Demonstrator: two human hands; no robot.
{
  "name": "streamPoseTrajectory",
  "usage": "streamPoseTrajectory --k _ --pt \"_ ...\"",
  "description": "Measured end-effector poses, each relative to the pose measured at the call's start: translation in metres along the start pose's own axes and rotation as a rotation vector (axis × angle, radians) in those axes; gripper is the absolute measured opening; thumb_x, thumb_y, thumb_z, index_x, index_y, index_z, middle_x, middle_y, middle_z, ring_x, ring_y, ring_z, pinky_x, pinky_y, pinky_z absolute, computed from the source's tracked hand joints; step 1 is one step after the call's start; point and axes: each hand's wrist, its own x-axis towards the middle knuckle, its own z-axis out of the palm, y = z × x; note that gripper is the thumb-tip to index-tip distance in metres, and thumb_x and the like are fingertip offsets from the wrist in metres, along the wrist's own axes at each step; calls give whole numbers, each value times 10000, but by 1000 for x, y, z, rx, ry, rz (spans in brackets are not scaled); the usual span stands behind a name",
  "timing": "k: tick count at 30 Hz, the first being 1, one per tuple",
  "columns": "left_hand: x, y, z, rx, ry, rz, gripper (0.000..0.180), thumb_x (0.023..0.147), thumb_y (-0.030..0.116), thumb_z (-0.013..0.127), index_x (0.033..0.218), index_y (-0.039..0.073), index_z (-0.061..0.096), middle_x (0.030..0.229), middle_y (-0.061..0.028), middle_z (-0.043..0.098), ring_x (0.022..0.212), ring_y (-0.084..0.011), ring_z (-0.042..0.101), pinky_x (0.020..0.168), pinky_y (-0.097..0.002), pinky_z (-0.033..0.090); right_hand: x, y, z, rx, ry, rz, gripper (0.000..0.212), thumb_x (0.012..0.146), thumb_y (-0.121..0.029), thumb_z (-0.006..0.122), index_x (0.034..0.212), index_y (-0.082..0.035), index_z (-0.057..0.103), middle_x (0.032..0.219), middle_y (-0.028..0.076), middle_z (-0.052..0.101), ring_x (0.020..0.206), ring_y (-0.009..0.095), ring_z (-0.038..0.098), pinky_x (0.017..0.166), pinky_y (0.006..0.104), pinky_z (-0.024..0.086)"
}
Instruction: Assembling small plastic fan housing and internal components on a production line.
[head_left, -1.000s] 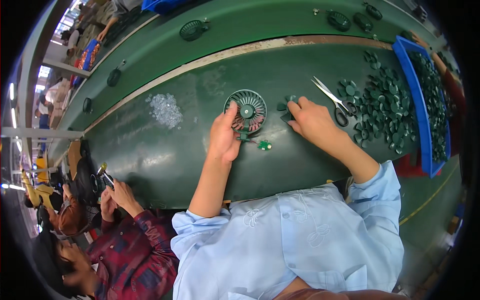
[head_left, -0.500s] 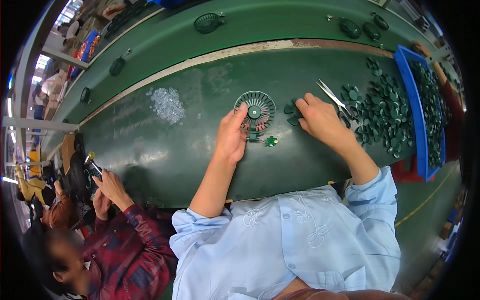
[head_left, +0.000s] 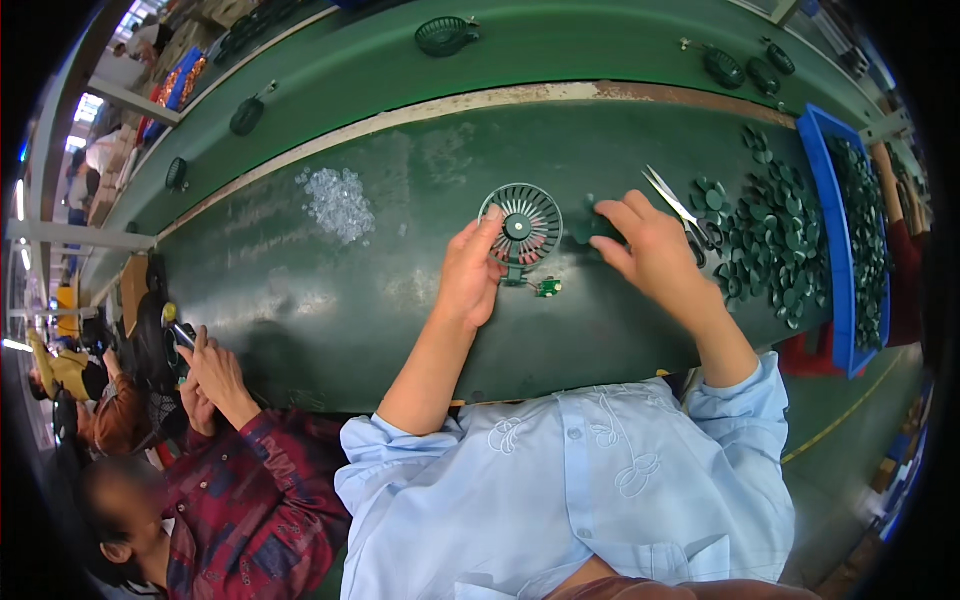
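My left hand [head_left: 472, 268] is closed around the lower edge of a dark green handheld-fan head [head_left: 519, 226] with a round slatted grille, thumb on its front. A small green circuit board [head_left: 548, 288] hangs by thin wires from the fan's neck. To its right, my right hand [head_left: 650, 245] has thumb and forefinger apart, with nothing plainly gripped. Just left of those fingertips are a few small dark green caps [head_left: 583, 232], blurred against the green table. Scissors [head_left: 684, 210] with black handles lie beyond the right hand, blades pointing away.
Many green caps [head_left: 775, 225] are heaped at right, beside a blue bin [head_left: 838, 240] full of similar parts. Clear plastic bits [head_left: 338, 205] lie at left. Along the far side, a green belt [head_left: 570, 45] carries fan housings [head_left: 446, 37]. A co-worker's hands [head_left: 215, 380] work at lower left.
My right thumb and fingers have spread apart; before, they were together on the green caps. The housings on the far belt have shifted right. My left hand keeps holding the fan head.
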Motion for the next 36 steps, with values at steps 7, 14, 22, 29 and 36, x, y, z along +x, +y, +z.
streamPoseTrajectory --k 7,14,22,29,36 --pt "-9 -7 8 120 -20 44 278 977 262 587 1109 18 596 960 -34 648 827 -94 622 707 -240 519 23 -48 28 10 93 -168 286 776 -135 712 1014 -51 577 893 107 519 827 280 598 626 402 519" --pt "-4 -18 11 125 45 179 245 936 112 641 1147 2 580 1003 -43 650 862 -104 618 768 -266 525 27 -52 38 38 184 -163 343 761 -125 704 1069 -35 583 981 118 556 916 292 593 656 391 535" --pt "-6 -19 10 640 85 398 349 866 114 671 1168 -33 578 1007 -98 675 932 -148 617 842 -301 500 39 -9 31 595 -172 192 385 756 -234 784 998 18 623 777 147 633 691 238 605 650 353 480" --pt "9 -30 -3 546 106 484 434 920 150 630 1290 -19 478 1056 -116 625 921 -130 592 815 -290 503 76 5 25 672 -314 225 287 743 -176 771 905 18 634 732 15 606 685 89 544 603 278 451" --pt "14 -24 -3 531 151 507 400 954 150 575 1285 -32 447 920 -70 629 781 -125 590 721 -279 493 156 205 9 1093 358 720 269 883 -286 707 975 -35 675 786 7 642 669 99 599 533 220 456"
